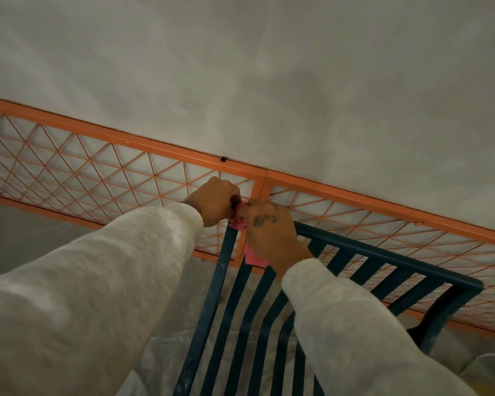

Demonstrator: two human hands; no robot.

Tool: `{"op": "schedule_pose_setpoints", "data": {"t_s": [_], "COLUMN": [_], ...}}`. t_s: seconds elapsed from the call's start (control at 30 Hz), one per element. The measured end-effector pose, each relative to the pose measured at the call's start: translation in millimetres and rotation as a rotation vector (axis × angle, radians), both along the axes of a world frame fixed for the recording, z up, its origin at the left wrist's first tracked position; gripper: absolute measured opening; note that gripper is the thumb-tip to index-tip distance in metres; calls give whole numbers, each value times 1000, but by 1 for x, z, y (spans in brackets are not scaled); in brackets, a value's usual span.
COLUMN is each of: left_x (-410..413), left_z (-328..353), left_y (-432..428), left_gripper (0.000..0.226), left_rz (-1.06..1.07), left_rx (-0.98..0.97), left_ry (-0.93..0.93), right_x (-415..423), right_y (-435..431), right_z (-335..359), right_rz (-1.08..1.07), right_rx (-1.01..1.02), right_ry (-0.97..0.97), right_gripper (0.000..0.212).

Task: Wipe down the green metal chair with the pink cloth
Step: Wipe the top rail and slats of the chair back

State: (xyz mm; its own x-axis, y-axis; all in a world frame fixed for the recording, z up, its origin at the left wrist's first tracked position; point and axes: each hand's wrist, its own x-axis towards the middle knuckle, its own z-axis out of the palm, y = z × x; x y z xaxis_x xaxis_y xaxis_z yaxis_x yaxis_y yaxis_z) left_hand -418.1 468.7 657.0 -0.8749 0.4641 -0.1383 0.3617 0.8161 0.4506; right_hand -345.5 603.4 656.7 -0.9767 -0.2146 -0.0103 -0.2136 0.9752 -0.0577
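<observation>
The dark green metal chair with a slatted back fills the lower middle and right of the head view. Its top left corner is covered by my two hands. My right hand grips the pink cloth over that corner, and a fold of cloth hangs out below the palm. My left hand is curled on the same corner and pinches another bit of the pink cloth between the two hands. Both arms wear pale grey sleeves.
An orange metal lattice fence runs diagonally right behind the chair, close to a pale plastered wall. Pale sheeting covers the ground under the chair.
</observation>
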Motion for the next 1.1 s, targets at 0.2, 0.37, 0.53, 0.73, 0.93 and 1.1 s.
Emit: {"op": "schedule_pose_setpoints", "data": {"t_s": [0.2,0.37,0.53,0.73,0.93,1.1], "left_x": [1,1,0,-1,2,6], "left_z": [3,7,14,12,15,15], "left_y": [1,2,5,6,9,9], "left_gripper": [31,29,30,23,25,27], "left_rz": [22,33,26,12,2,9], "left_rx": [49,63,14,-10,-49,-82], "left_ry": [-66,-98,-84,-56,-49,-52], "right_x": [24,49,36,25,8,12], "right_y": [29,41,17,-7,26,85], "right_z": [-7,-24,-17,-14,-17,10], "right_rz": [-100,-252,-244,-142,-145,-297], "right_rx": [64,43,31,-37,-402,-715], "right_ry": [-16,81,83,113,-112,-338], "right_gripper": [50,56,42,40,38,23]}}
